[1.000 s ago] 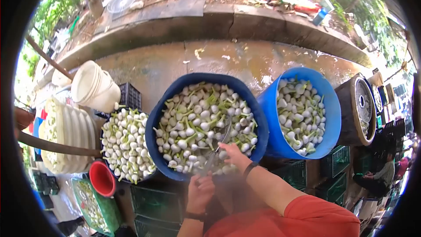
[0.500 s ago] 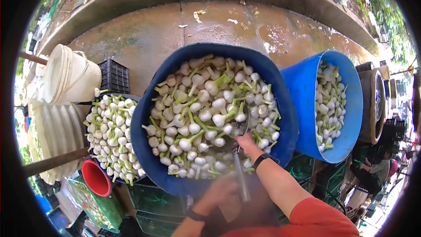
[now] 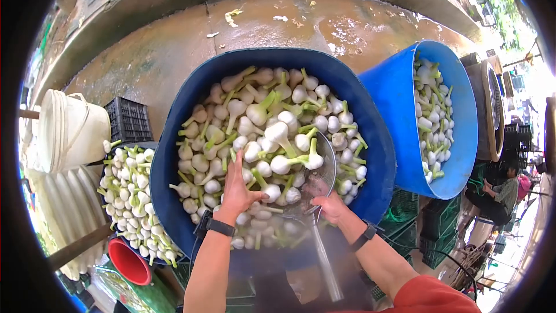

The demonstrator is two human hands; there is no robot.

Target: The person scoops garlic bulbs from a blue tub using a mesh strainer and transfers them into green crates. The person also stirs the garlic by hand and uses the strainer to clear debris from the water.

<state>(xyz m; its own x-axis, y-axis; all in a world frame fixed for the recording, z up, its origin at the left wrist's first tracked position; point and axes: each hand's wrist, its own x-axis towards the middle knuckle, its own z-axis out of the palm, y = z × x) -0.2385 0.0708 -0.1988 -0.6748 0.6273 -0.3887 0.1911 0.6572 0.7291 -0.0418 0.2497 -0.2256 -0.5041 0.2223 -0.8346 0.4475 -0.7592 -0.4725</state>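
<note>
1. Right in front of you stands the dark blue tub (image 3: 165, 142), full of white bulbs (image 3: 272, 133) with short green stems.
2. Your left hand (image 3: 234, 188) lies flat on the bulbs near the front side of this tub. Its fingers (image 3: 235, 161) are stretched out and a little spread, and they hold nothing.
3. Your right hand (image 3: 330, 206) is closed around the handle of the metal scoop (image 3: 325, 165), with the fingers pressed tight on it.
4. At the right side of the tub, the round bowl of the scoop sits among the bulbs, and some bulbs lie against its rim. The handle runs back toward your body, over the front rim of the tub.
5. On each wrist you wear a dark band.
6. To your right, the light blue tub (image 3: 395, 99) touches the dark blue one and also holds bulbs.
7. To your left lies a smaller heap of bulbs (image 3: 130, 191), with a white bucket (image 3: 72, 130) and a black crate (image 3: 128, 119) behind it and a red bowl (image 3: 128, 262) in front.
8. Behind the tubs the floor (image 3: 174, 52) is wet. Far at the right a person (image 3: 507, 188) is sitting, well apart from you.
</note>
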